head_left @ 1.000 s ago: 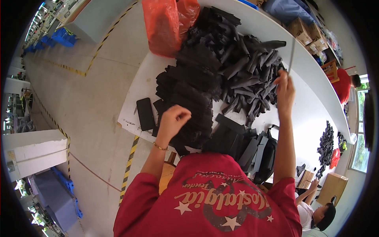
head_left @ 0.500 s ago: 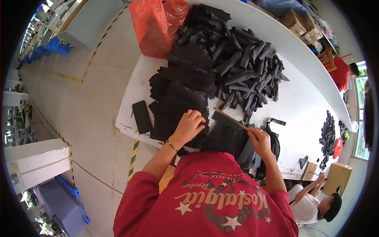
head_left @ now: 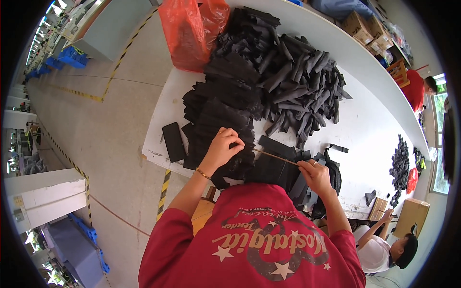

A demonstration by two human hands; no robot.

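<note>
In the head view, my left hand [head_left: 222, 150] and my right hand [head_left: 314, 174] held one thin stick [head_left: 275, 157] between them, each grip pinched together on an end of it. The stick lay nearly level across my front, its long axis running from left to right and dipping a little toward the right hand. The left grip sat at the end nearer the pile [head_left: 218, 120] of flat black pieces, the fingers [head_left: 234, 139] closed over the stick right above that pile's near edge; the right grip took the other end, above the darker folded pieces [head_left: 278, 170] just in front of my chest. So the stick lay between the two hands, neither one nearer to it than the other, and the flat pile lay just beyond and beneath the left hand. Farther out on the white desk [head_left: 365, 129] sprawled a loose heap [head_left: 302, 86] of rolled black strips, well apart from both grips. A black slab [head_left: 173, 141] lay flat on the desk just left of the pile, and a red bag [head_left: 192, 29] stood at the far corner.
</note>
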